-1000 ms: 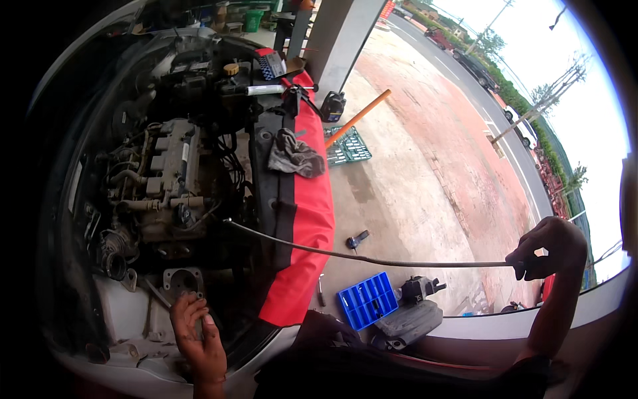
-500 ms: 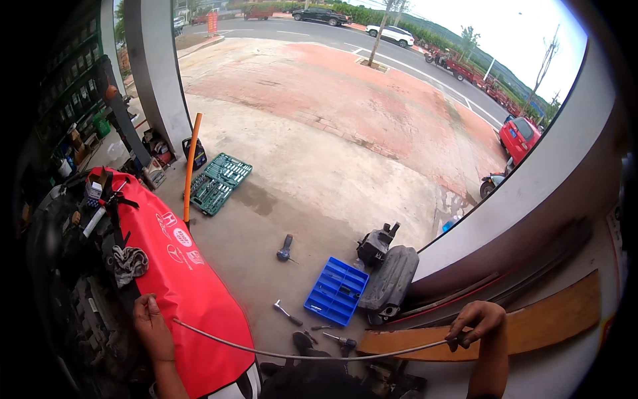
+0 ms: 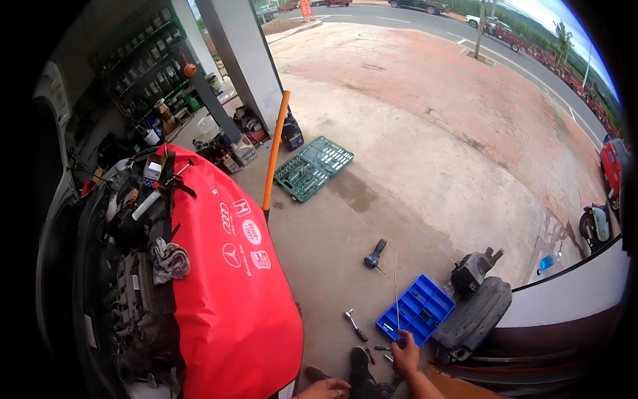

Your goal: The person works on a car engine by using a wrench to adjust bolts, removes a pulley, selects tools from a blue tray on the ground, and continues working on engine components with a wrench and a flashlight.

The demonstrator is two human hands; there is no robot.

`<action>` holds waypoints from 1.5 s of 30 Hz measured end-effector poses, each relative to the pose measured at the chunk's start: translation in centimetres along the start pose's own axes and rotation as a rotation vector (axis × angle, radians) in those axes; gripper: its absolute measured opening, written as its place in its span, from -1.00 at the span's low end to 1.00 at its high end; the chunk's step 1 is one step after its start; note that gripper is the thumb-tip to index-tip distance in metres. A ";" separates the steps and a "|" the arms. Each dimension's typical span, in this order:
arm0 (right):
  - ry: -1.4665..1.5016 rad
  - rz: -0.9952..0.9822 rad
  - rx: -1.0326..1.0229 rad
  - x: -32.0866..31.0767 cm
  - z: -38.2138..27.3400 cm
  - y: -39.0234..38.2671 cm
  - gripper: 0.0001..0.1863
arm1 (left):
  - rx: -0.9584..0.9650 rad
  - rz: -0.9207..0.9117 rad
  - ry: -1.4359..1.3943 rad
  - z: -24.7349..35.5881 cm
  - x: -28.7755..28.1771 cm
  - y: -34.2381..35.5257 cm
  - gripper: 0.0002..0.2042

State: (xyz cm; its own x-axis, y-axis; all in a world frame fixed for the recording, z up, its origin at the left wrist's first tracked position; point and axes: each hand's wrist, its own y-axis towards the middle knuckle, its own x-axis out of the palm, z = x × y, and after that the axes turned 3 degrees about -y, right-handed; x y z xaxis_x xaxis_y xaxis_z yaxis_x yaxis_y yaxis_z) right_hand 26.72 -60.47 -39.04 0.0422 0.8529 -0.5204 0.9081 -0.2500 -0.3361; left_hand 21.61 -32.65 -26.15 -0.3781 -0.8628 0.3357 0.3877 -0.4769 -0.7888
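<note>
My right hand (image 3: 406,357) grips the lower end of a thin grey rod (image 3: 397,286), which stands nearly upright with a slight bend. Behind the rod lies a blue compartment tray (image 3: 435,292) on the floor, with a few small parts in it. My left hand (image 3: 324,388) hovers low, beside the bottom corner of the red fender cover (image 3: 232,326); its fingers stretch to the right and I see nothing in them. On the floor ahead of my hands are a ratchet wrench (image 3: 355,324) and a blue-and-black cordless driver (image 3: 375,254).
An engine bay (image 3: 136,306) with a grey rag (image 3: 171,259) on its edge is at left. An orange pole (image 3: 276,153) stands near an open green socket set (image 3: 314,169). Black plastic car parts (image 3: 475,316) lie right of the tray. A pillar (image 3: 239,60) rises beyond.
The rod, earlier stretched sideways between my hands, now points up from my right hand alone. My left hand has dropped toward the lower middle. The view has swung left.
</note>
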 end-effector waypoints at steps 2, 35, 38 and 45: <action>-0.092 0.042 -0.001 6.0 3.6 4.9 -0.53 | -0.071 0.040 -0.156 -5.0 -0.3 2.1 -0.70; -0.574 -0.205 0.509 38.1 58.0 9.2 -0.63 | -0.709 0.795 -0.327 -28.8 -7.5 10.6 -0.81; 0.062 -0.205 0.760 34.5 54.6 9.3 -0.60 | -0.680 0.789 -0.347 -28.5 -6.7 12.6 -0.82; 0.508 -0.200 0.905 29.8 53.5 10.5 -0.67 | -0.496 0.635 -0.398 -29.0 -5.2 18.4 -0.81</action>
State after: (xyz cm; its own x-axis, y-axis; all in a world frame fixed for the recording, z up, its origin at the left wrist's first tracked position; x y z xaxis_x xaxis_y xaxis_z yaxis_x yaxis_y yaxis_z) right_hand 15.21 -62.24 -100.08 0.2857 0.9556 -0.0718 0.2772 -0.1541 -0.9484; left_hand 6.30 -32.09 -57.36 0.1393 -0.9775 -0.1581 -0.0178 0.1572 -0.9874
